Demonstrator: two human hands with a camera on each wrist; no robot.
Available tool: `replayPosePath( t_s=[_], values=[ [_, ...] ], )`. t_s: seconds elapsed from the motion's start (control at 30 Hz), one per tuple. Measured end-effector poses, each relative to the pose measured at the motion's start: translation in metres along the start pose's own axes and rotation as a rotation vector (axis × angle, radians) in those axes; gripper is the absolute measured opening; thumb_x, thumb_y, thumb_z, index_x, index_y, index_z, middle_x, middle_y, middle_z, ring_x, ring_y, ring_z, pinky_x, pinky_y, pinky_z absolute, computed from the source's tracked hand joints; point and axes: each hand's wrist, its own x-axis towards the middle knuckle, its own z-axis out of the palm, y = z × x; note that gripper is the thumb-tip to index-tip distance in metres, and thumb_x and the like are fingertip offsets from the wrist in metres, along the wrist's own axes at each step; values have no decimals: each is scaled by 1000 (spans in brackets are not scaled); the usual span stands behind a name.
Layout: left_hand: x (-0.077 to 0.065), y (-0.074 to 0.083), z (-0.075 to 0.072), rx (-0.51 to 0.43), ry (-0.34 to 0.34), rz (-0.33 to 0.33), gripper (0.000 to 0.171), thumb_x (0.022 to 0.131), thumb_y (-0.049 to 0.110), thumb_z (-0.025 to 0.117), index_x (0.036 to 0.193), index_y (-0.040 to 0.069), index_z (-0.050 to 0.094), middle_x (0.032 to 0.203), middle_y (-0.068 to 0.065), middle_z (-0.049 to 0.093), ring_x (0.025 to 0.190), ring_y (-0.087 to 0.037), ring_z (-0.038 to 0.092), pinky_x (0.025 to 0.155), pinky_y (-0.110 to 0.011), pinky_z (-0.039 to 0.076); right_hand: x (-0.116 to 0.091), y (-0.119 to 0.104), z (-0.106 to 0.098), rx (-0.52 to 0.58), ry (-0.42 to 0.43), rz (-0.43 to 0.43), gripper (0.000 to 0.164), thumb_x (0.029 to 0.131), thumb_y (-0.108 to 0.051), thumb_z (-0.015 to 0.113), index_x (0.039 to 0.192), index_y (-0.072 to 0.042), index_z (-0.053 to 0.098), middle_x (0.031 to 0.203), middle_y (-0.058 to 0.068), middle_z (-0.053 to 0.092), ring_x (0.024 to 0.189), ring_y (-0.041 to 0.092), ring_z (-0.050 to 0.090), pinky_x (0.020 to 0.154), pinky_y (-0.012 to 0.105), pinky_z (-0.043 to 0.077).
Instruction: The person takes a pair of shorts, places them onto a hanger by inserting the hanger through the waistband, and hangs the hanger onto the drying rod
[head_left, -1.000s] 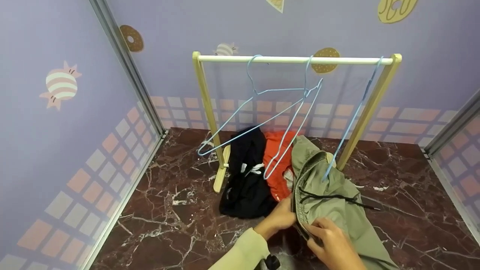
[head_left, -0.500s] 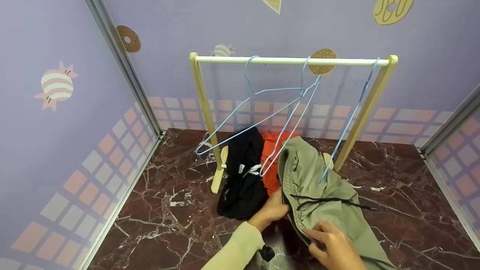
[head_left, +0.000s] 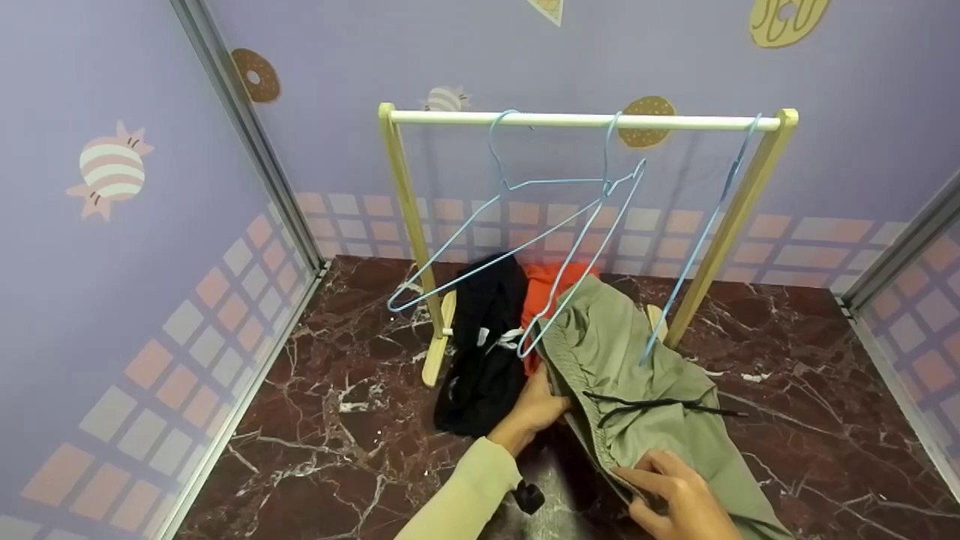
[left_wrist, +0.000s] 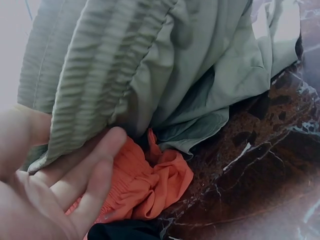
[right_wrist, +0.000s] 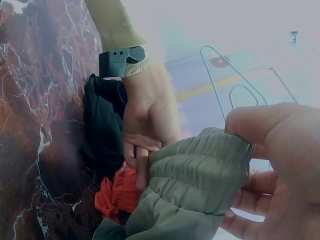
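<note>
Olive-green drawstring trousers (head_left: 637, 337) lie on the floor, waistband raised and turned towards the left. My left hand (head_left: 534, 409) holds the far part of the waistband; in the left wrist view its thumb is tucked inside the band and the fingers (left_wrist: 95, 177) lie along the outside. At the near end my right hand (head_left: 679, 495) pinches the waistband, thumb on one face and fingers on the other, as the right wrist view shows. A black cord (head_left: 667, 403) trails across the front. Beside the left hand are an orange-red garment (head_left: 538, 281) and a black garment (head_left: 480, 390).
A small wooden rack with a white rail (head_left: 562, 119) stands behind the clothes. Three blue wire hangers hang from it, the rightmost hanger (head_left: 686, 279) reaching down over the trousers. Purple walls (head_left: 337, 60) enclose the dark marbled floor (head_left: 315, 420).
My left hand has moved left and slightly up, carrying the waistband with it. The band now covers more of the orange-red garment. My right hand keeps its grip and has shifted slightly right.
</note>
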Motion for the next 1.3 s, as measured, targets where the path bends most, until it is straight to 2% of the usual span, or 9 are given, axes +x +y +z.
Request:
replayPosePath(
  t_s=[0.1,0.27,0.4,0.53,0.87,0.93,1.1,1.17,1.3],
  values=[
    [3,-1,-4,-20,61,-8,81,65,-3,63,138,0,29,125,-16,53,109,-20,52,89,-31,44,-3,2,-2,24,15,-52,44,56,5,71,96,-15,72,79,-16,43,70,-5,33,55,9,25],
    [9,-3,-13,-133,109,-47,91,64,-5,62,143,7,20,91,-14,65,66,-15,60,55,-32,51,-9,6,-6,72,14,-87,45,58,5,71,98,-16,72,78,-15,41,70,-6,31,56,11,24],
    [13,-5,-22,-201,124,-52,93,64,-8,60,145,11,16,80,-14,65,54,-15,59,50,-38,51,-12,8,-9,111,20,-105,48,58,8,69,99,-16,71,77,-14,42,69,-5,30,56,12,23],
    [15,-6,-32,-198,144,-56,90,65,-9,57,143,14,20,84,-14,63,54,-17,57,49,-40,50,-15,8,-12,132,14,-116,47,61,8,68,101,-16,71,79,-13,44,70,-3,32,57,14,24],
    [12,-9,-59,-114,139,-8,83,66,-14,52,138,24,37,124,-18,49,47,-14,47,44,-32,46,-19,7,-21,130,22,-61,45,62,8,68,99,-17,71,80,-15,47,69,-4,33,56,14,24],
    [7,-5,-63,-77,123,4,75,66,-14,53,133,20,47,125,-15,52,47,-14,48,47,-37,49,-20,9,-23,120,40,-50,47,59,9,68,98,-17,71,79,-14,46,69,-4,33,56,14,23],
    [2,-6,-67,48,121,37,52,66,-10,57,110,17,67,102,-7,67,56,-10,53,53,-29,49,-20,9,-29,64,75,58,46,59,10,69,95,-19,72,76,-17,46,64,-4,32,53,15,24],
    [3,-10,-68,103,134,64,49,64,-10,56,102,18,69,97,-4,68,61,-9,53,54,-22,44,-21,9,-32,31,86,123,43,60,9,70,93,-19,72,76,-19,46,62,-4,32,52,17,25],
    [-2,-10,-73,238,102,166,35,63,-5,65,92,13,69,98,-6,64,80,-16,57,67,-24,46,-21,8,-36,-36,125,261,37,63,8,70,89,-19,72,74,-20,45,60,-4,33,52,17,27]
  ],
)
